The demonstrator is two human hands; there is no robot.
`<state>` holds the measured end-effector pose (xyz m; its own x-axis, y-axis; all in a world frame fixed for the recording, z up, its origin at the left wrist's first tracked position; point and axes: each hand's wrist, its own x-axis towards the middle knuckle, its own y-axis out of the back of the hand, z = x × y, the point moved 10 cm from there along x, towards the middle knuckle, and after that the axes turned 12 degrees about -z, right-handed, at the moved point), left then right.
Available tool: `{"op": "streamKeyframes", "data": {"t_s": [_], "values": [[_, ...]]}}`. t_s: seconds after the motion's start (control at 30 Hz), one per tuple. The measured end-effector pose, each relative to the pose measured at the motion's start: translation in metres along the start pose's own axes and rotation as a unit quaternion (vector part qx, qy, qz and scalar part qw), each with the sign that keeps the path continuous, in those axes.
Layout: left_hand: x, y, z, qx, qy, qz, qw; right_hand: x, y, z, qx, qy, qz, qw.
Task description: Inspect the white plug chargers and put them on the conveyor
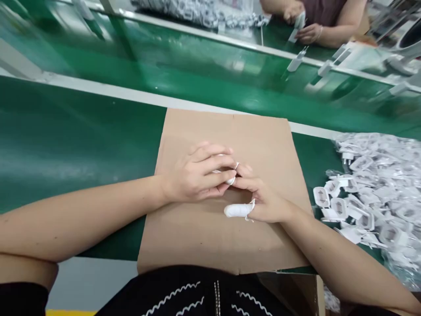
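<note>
Both hands meet over a sheet of cardboard (pixel 210 237). My left hand (pixel 205 171) curls its fingers over the fingertips of my right hand (pixel 263 197), closed on a white finger wrap (pixel 231 180) there. A second white wrap with a frayed edge covers my right thumb (pixel 239 210), which points left, apart from the other fingers. The right fingers reach under the left ones, so their tips are partly hidden. No separate object shows in the right hand.
To the right lies a heap of white plastic plug housings (pixel 358 206), partly in clear plastic bags (pixel 404 153). Beyond the white rail (pixel 131 94) runs a green conveyor belt (pixel 197 74) carrying white parts (pixel 297 60). Across it, a co-worker's hands (pixel 309 33) handle a white piece.
</note>
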<state>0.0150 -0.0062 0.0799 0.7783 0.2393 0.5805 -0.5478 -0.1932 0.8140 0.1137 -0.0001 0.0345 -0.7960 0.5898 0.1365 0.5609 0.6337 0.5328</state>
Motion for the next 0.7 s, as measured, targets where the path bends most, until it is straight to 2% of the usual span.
{"op": "streamKeyframes", "data": {"t_s": [0.13, 0.27, 0.37, 0.57, 0.7], "values": [[0.0040, 0.0013, -0.0035, -0.007, 0.012, -0.009, 1.000, -0.0001, -0.0015, -0.0022, -0.035, -0.007, -0.005, 0.999], [0.0042, 0.0017, 0.0000, -0.032, -0.015, -0.015, 0.999, -0.0009, -0.0042, -0.0052, -0.057, 0.005, -0.009, 0.998], [0.0029, -0.0004, -0.0039, -0.048, -0.006, -0.025, 0.999, -0.0027, -0.0040, -0.0005, -0.062, -0.011, 0.000, 0.998], [0.0034, 0.0043, -0.0038, -0.002, 0.004, -0.004, 1.000, -0.0043, 0.0004, -0.0052, -0.039, 0.004, 0.019, 0.999], [0.0028, 0.0059, -0.0032, -0.029, 0.004, 0.002, 1.000, -0.0037, -0.0001, -0.0048, -0.030, -0.002, 0.015, 0.999]]}}
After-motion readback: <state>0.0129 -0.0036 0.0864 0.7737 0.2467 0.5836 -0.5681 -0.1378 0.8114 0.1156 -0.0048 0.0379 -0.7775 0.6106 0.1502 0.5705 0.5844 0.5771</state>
